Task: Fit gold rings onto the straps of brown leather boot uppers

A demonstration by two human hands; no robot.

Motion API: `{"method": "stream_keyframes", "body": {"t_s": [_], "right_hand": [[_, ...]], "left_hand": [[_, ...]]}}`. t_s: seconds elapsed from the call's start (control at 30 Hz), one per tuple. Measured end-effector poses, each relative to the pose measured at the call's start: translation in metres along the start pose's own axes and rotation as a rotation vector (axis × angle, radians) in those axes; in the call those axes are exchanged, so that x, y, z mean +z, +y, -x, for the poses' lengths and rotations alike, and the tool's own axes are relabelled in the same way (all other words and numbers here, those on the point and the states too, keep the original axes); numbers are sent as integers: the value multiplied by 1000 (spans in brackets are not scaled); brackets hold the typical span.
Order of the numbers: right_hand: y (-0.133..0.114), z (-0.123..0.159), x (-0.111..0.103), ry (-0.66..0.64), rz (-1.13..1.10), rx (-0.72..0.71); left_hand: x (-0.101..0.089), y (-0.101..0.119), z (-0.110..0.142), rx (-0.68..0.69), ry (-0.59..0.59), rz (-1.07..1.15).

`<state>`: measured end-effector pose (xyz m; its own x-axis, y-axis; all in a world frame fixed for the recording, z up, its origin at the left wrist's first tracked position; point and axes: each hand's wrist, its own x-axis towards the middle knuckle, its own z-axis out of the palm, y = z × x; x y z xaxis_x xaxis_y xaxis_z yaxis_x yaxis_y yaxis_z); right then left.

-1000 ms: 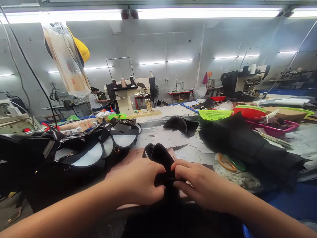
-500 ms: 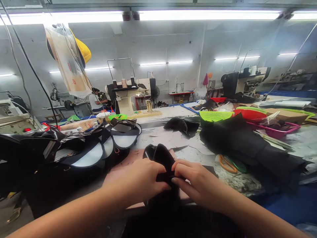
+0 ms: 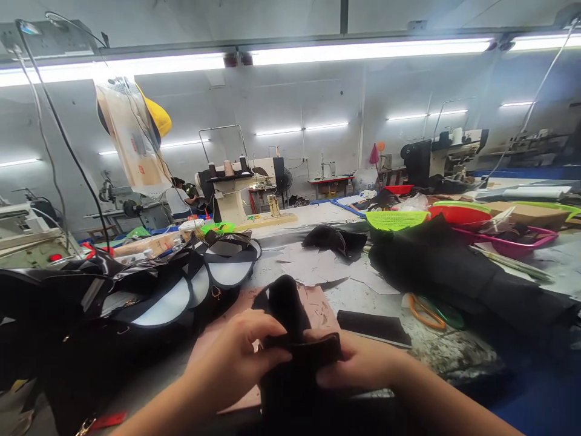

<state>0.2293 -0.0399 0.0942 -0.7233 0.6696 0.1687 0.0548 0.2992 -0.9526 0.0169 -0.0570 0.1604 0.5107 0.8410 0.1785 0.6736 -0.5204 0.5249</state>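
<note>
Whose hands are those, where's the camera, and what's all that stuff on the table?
There's no robot here, just one person's bare hands. A camera worn on that person's head took every picture, looking forward and down. The left hand and right hand have a curved black piece in their grip. On the table are a pink sheet, a dark strip and, to the left, black pieces with white panels. A yellow-green basket sits farther back.

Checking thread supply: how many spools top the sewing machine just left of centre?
3: a dark spool at left, a tan spool in the middle, and a second dark spool at right. More could be hidden behind.
</note>
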Motion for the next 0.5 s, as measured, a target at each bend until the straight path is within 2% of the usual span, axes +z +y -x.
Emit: {"method": "stream_keyframes", "body": {"t_s": [0.07, 0.17, 0.27, 0.33, 0.4, 0.5], "right_hand": [[1, -3, 2, -4, 18, -9], [2, -6, 4, 11, -68, -46], [2, -9, 4, -13, -131, -104], [3, -9, 5, 18, -74, -143], [3, -8, 5, 122, 66, -143], [-2, -5, 3, 348, 206, -111]], "left_hand": [[1, -4, 5, 53, 0, 65], [4, -10, 9, 87, 41, 161], [7, -13, 10, 67, 77, 146], [9, -13, 10, 64, 91, 120], [11, -14, 10, 60, 119, 103], [12, -12, 9, 64, 135, 82]]}}
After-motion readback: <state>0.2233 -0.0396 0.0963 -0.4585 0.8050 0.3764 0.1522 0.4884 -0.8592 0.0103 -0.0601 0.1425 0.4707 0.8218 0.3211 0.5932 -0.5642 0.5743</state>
